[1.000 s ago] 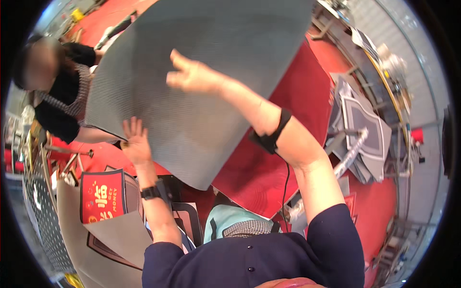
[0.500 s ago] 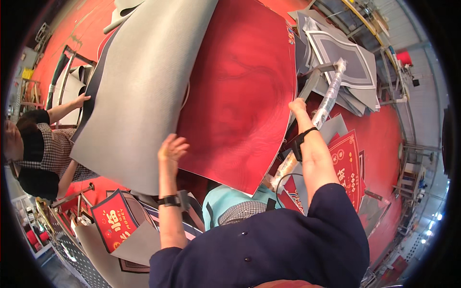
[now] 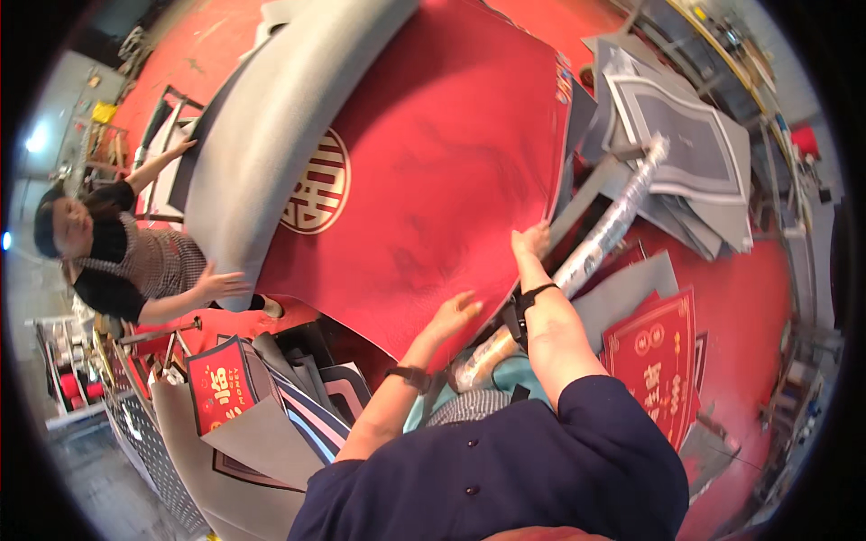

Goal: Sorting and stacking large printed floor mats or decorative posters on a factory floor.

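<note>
We have the gold-emblemed red mat (image 3: 433, 185) left of the plastic-wrapped pole (image 3: 612, 216). Our left hand (image 3: 457, 315) is open over it; whether our right hand (image 3: 530, 241), at its pole-side edge, grips, we cannot tell. Even tension should limit creases.

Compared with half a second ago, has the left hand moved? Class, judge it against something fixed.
Yes: the left hand has moved right, ending much closer to the wrapped pole than before.
</note>
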